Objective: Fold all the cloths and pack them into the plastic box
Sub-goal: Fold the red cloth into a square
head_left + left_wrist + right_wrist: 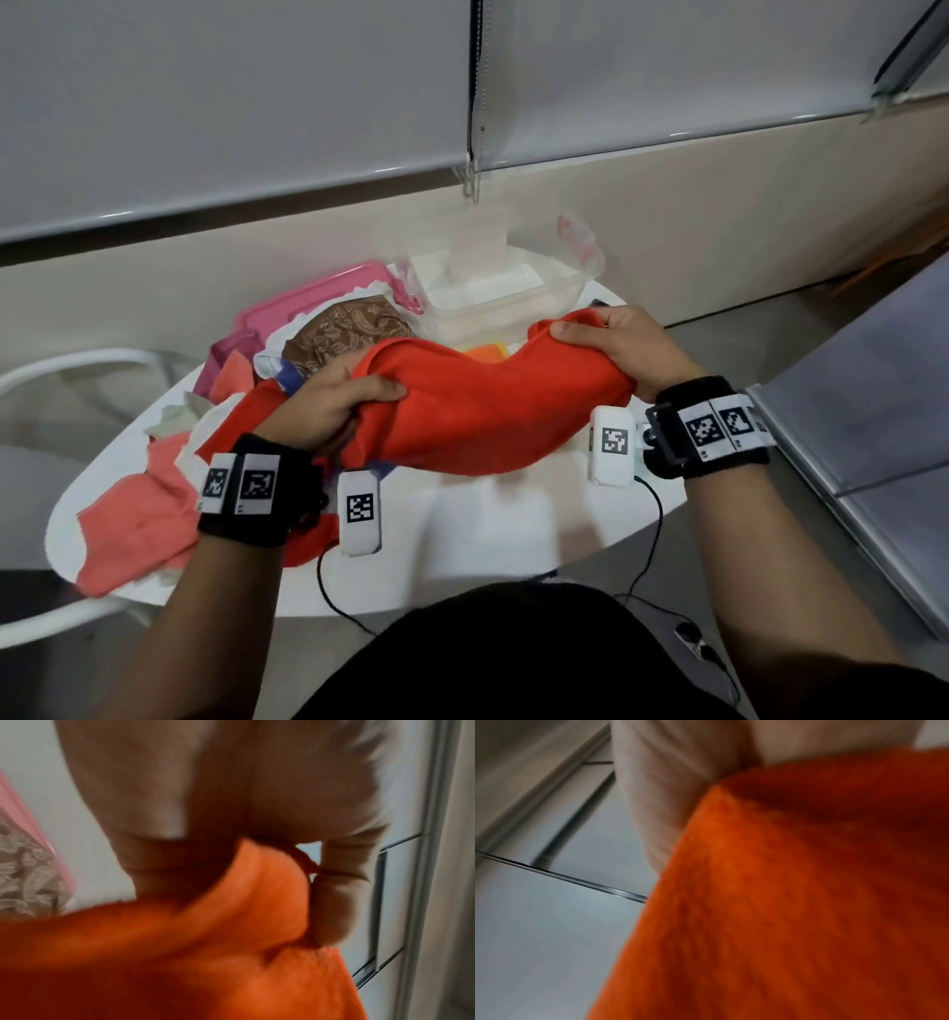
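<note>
Early in the job, by the look of it. Orange-red cloth (477,406) lifted above the white table (513,519), bunched and unfolded, gripped at one end by left hand (334,406), at the other by right hand (616,344). Loose pile (154,493) of coral, white and paisley cloths unfolded at left. Clear plastic box (513,288) behind, lid off; contents hard to tell, perhaps something white. Pink lid (308,298) beside it.

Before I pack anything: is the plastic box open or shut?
Open. The plastic box has no lid on; its interior shows, and the pink lid lies beside it.
</note>
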### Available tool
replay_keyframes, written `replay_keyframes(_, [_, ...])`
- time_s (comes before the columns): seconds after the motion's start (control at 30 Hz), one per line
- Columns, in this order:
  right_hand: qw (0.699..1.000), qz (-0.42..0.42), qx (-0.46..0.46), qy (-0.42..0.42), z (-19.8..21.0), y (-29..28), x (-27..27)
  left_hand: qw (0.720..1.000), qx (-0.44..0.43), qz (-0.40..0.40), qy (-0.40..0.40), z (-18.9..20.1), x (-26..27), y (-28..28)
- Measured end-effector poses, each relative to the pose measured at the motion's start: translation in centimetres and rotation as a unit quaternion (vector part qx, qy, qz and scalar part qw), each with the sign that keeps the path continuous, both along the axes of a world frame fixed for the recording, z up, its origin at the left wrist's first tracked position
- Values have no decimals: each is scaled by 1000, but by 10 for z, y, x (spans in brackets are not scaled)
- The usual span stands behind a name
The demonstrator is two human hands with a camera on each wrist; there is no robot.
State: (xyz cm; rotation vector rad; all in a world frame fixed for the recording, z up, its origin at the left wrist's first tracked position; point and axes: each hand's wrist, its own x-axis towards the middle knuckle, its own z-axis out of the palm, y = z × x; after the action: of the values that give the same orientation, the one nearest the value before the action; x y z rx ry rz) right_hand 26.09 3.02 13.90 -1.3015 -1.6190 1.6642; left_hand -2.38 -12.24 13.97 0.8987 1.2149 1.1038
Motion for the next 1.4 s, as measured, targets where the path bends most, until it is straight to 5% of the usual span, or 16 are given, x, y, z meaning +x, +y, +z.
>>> replay_keyframes(0.1, [998, -55, -21, -17, -11, 1, -15, 998, -48, 40, 4, -19, -13, 1])
replay_keyframes(0.27, [964, -61, 51, -252, -85, -9, -37, 952, -150, 57, 260, -118, -41, 8])
replay_keyframes(0.43, [960, -98, 86, -247, -149, -43, -35, 895, -91, 96, 427, -152, -32, -16])
replay_keyframes(0.6, [973, -87, 50, -209, -180, -79, -20, 875, -101, 109, 460, -195, -41, -52])
replay_keyframes(0.83, [957, 57, -1, -284, -211, -121, -11, 880, -141, 17, 454, -226, -36, -90])
replay_keyframes(1.17, [906, 251, -29, -339, -209, -121, -19, 882, -245, 49, 399, -238, -37, -87])
replay_keyframes(1.27, [859, 336, -60, -380, -219, -128, -24, 884, -252, 82, 386, -237, -37, -83])
replay_keyframes(1.4, [835, 297, 18, -463, -229, -127, -25, 872, -251, 46, 417, -240, -30, -81])
